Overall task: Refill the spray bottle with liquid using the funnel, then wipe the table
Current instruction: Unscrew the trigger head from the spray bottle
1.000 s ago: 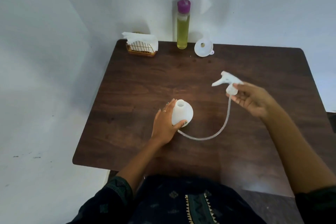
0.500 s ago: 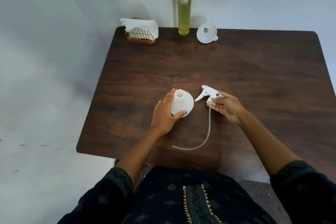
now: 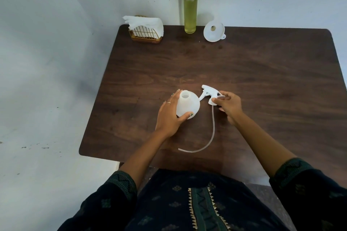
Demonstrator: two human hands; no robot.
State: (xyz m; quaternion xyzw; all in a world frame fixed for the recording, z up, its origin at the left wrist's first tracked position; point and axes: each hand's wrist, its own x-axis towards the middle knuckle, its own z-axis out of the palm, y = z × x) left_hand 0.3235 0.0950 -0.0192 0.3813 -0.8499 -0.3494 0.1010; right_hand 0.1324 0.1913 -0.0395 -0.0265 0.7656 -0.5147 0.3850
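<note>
Near the middle of the dark wooden surface (image 3: 262,73) we see the white spray bottle (image 3: 188,106) standing upright with its neck open and the cap off. Our left hand (image 3: 170,116) wraps it from the left, fingers behind it and thumb curled across its near side, so that grip is closed on the bottle. Just to the right, our right hand (image 3: 228,102) pinches the white trigger sprayer head (image 3: 211,95) at its collar, the nozzle pointing left toward the bottle. Its clear dip tube (image 3: 210,137) hangs down from the head and curves left, the free end lying on the surface near the front edge. At the far edge stand a tall bottle of yellow-green liquid (image 3: 190,11) with a purple cap, a white funnel (image 3: 214,31) lying just to its right, and a gold wire holder of white napkins (image 3: 145,29) to its left.
</note>
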